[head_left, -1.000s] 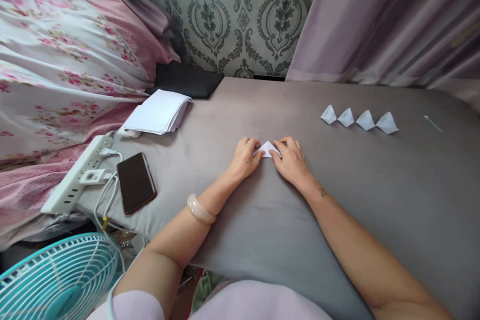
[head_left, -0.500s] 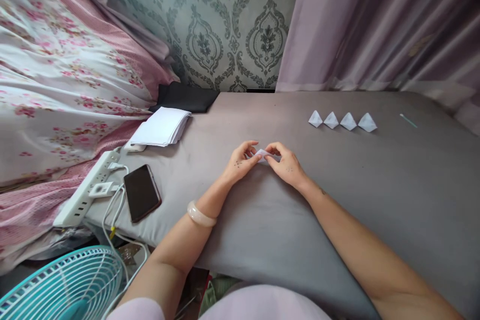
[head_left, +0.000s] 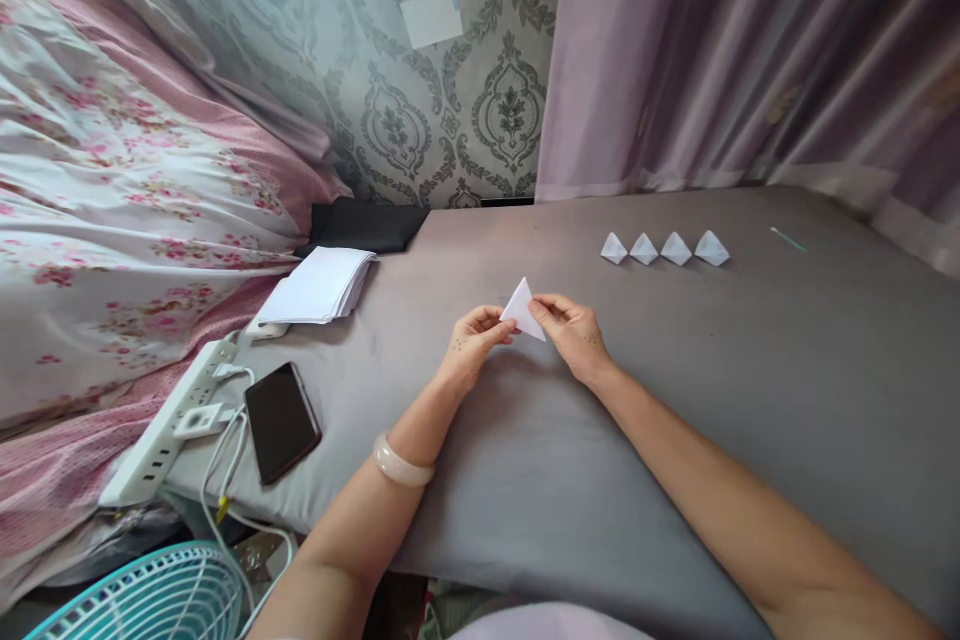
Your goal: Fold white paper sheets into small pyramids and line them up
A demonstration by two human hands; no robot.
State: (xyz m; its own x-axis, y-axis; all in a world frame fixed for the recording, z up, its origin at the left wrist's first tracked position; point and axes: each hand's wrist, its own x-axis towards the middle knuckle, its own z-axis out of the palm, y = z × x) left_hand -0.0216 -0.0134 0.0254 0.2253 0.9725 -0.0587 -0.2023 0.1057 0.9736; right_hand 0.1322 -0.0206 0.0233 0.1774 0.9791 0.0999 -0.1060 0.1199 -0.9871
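A small white folded paper point(head_left: 524, 308), pointed at the top, is held up between my two hands over the grey-covered surface point(head_left: 480, 460). My left hand point(head_left: 478, 345) pinches its lower left edge between thumb and fingers. On the other side, my right hand point(head_left: 574, 328) grips its right edge with thumb and forefinger. Several finished-looking folded paper pieces point(head_left: 675, 249) stand in a row farther back on the right, apart from my hands.
At the left lie a stack of white paper point(head_left: 319, 285), a black cloth-like item point(head_left: 367, 225), a phone point(head_left: 283, 423) and a white power strip point(head_left: 169, 425) with cables. A fan point(head_left: 157, 600) stands below the left edge. A thin cotton swab point(head_left: 789, 239) lies far right.
The folded paper has been turned up, so its flat pointed face now shows between the hands. Both hands have shifted their grip to its sides. The camera view has also shifted slightly.
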